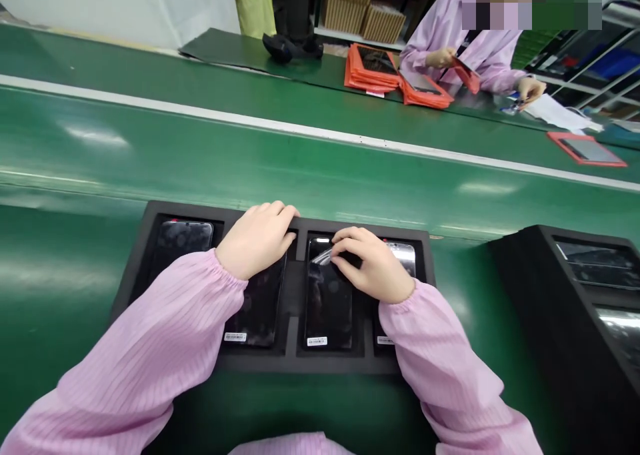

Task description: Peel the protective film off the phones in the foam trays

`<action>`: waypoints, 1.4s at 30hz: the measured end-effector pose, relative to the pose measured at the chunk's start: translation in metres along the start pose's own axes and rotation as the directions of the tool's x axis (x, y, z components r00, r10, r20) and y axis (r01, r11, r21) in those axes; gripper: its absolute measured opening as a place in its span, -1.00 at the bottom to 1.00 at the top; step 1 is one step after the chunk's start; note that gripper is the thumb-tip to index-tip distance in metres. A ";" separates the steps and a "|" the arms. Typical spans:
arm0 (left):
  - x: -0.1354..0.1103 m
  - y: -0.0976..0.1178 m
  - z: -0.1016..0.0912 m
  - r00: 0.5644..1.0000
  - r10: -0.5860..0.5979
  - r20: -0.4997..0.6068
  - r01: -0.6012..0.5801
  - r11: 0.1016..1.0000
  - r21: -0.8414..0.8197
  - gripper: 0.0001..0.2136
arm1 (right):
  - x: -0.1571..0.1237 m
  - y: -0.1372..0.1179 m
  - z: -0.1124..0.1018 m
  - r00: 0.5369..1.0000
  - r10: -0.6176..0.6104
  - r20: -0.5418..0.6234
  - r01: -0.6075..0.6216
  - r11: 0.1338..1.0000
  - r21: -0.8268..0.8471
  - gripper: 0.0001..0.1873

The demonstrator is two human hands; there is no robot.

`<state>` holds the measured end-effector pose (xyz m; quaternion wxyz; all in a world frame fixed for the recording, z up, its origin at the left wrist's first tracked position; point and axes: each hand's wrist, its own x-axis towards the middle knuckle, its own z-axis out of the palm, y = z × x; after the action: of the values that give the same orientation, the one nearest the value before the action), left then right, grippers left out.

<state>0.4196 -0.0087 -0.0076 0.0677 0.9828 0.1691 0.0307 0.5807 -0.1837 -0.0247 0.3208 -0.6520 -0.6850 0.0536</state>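
Note:
A black foam tray lies on the green surface, with several dark phones in its slots. My left hand is at the tray's far rim, fingers curled over it, partly covering a phone. My right hand is closed in a pinch at the upper right of another phone. A clear film lifts from that screen at the fingertips. The rightmost phone is partly hidden by my right hand and sleeve. At the left, my sleeve partly covers one more phone.
To the right stands a black foam tray stack with phones in it. Across the green bench, a person in a pink sleeve handles a red-edged item. Red sleeves with dark panels are stacked there, beside a black object.

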 end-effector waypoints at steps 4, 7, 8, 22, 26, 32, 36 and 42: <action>-0.008 0.002 -0.003 0.995 0.031 -0.094 -0.028 0.999 0.037 -0.76 | -0.017 -0.006 -0.019 0.999 -0.002 -0.037 0.009 0.983 0.181 -0.85; -0.008 -0.001 0.002 0.995 0.045 -0.090 -0.041 0.998 0.046 -0.76 | -0.023 0.000 -0.022 0.998 0.038 -0.041 -0.026 0.961 0.275 -0.86; -0.007 -0.002 0.004 0.996 0.047 -0.077 -0.044 0.998 0.045 -0.76 | -0.024 0.004 -0.021 0.997 0.062 -0.034 -0.048 0.948 0.316 -0.86; -0.007 0.004 0.007 0.994 0.063 -0.088 -0.053 0.992 0.112 -0.77 | -0.019 0.021 -0.019 0.973 0.231 -0.004 -0.187 0.797 0.574 -0.90; -0.011 0.005 0.004 0.990 0.071 -0.125 -0.053 0.989 0.142 -0.77 | -0.021 0.018 -0.017 0.978 0.207 -0.020 -0.162 0.817 0.553 -0.88; -0.014 0.009 -0.003 0.988 0.075 -0.138 -0.053 0.986 0.159 -0.78 | -0.024 0.008 -0.013 0.983 0.142 -0.115 -0.079 0.896 0.436 -0.83; -0.010 0.004 0.006 0.992 0.071 -0.108 -0.058 0.991 0.123 -0.74 | -0.020 0.006 -0.005 0.986 0.104 -0.128 -0.069 0.964 0.255 -0.76; -0.005 0.010 0.017 0.996 -0.032 -0.086 0.036 0.998 0.044 -0.68 | -0.015 0.020 0.003 0.993 0.067 0.095 -0.077 0.991 0.112 -0.78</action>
<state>0.4191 -0.0217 -0.0227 0.0385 0.9789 0.1890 0.0678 0.5953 -0.1940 -0.0424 0.3242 -0.6536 -0.6706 0.1342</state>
